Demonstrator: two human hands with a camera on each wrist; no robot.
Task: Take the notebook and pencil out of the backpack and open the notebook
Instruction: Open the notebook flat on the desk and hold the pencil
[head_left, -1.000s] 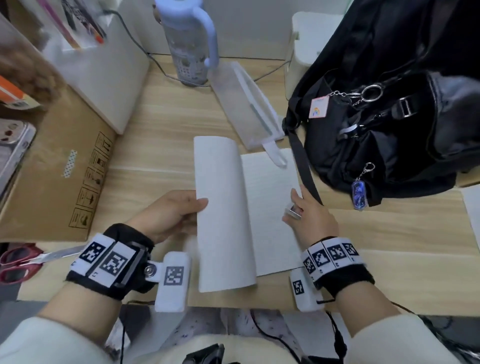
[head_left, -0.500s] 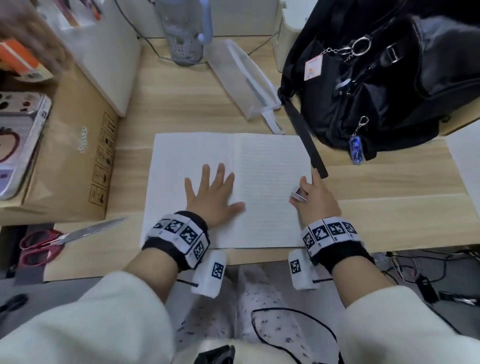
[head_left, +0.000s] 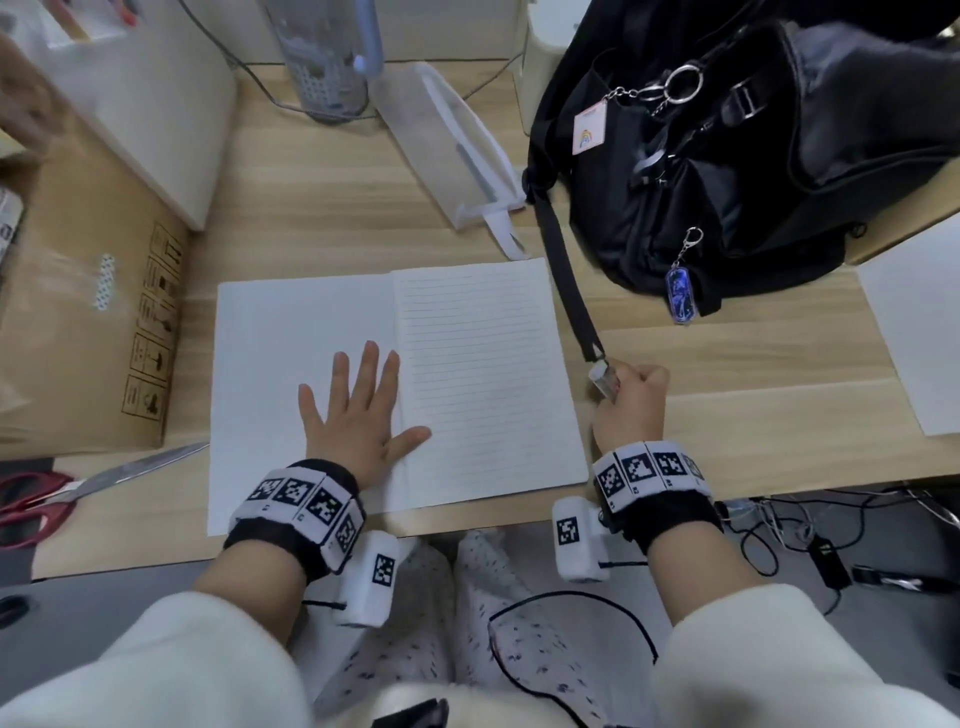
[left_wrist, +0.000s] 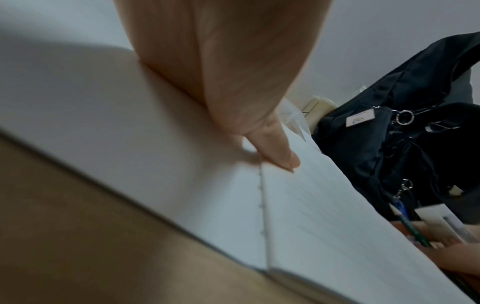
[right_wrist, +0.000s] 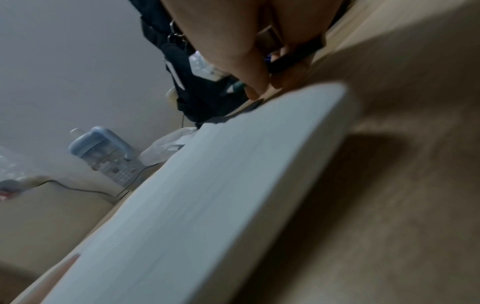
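The right hand (head_left: 631, 402) is curled round a thin pencil-like thing (head_left: 604, 378) at the centre right of the head view, just beside the notebook's right edge; the wrist views are too blurred to say whether it is the pencil. The left hand (head_left: 358, 410) lies flat with spread fingers on the blank left page of the notebook (head_left: 483, 374), thumb across the fold. The notebook lies open at centre frame on the desk (head_left: 753, 358), with the backpack (head_left: 727, 156) at upper right. Opening looks finished; what probably remains is lifting the palm and setting down what the right hand holds.

Wooden desk (head_left: 311, 197) — notebook (head_left: 483, 364), backpack (head_left: 753, 171)
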